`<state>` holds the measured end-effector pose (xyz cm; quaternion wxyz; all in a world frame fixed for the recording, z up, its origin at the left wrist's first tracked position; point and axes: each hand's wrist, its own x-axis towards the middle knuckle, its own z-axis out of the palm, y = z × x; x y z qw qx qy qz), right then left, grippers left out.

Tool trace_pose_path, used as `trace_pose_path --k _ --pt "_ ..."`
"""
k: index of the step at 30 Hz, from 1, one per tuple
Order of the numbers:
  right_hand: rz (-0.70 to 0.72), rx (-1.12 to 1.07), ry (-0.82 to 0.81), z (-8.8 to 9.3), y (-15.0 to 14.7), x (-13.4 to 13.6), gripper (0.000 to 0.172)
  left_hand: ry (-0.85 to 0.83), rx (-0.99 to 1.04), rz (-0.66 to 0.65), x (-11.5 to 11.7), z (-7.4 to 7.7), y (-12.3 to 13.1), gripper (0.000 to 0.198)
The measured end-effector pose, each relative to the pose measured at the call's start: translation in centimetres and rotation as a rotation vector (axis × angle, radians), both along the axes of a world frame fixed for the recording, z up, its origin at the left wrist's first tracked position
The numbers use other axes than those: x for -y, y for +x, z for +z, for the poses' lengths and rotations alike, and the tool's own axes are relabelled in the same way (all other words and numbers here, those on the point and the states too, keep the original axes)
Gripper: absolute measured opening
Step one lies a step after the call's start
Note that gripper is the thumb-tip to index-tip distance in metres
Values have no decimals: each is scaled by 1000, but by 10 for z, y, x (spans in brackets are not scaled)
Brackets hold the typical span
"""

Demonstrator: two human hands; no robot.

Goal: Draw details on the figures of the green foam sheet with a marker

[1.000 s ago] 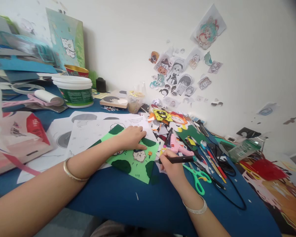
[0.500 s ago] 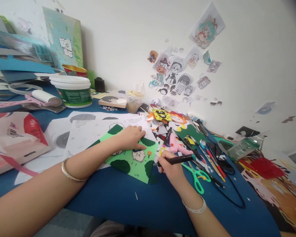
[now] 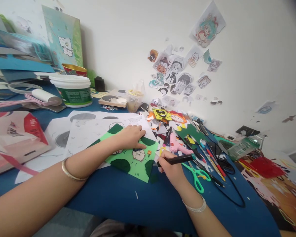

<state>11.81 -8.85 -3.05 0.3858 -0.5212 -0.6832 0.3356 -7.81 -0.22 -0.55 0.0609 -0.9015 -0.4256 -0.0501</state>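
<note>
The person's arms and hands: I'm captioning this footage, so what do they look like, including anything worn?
Both are bare, with no gloves or sleeves in view. Above the left hand sits a narrow, rounded, pale gold-toned bangle; above the right hand, a silvery bracelet with a textured surface.

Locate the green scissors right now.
Head view, right of centre: the green scissors lie on the blue tabletop, just right of the right hand and nearer the wearer than the pink glue gun.
</note>
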Motion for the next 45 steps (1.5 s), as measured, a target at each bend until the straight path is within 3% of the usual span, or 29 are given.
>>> trace_pose_path --k 25,38,45 --pt "115 43 -4 4 1 4 19 28 -20 -14 -1 -1 0 52" --pt "245 77 -5 7 0 7 16 27 4 -25 -2 -3 -1 53" --pt "200 86 26 10 -1 8 18 29 0 -18 -2 -2 -1 52"
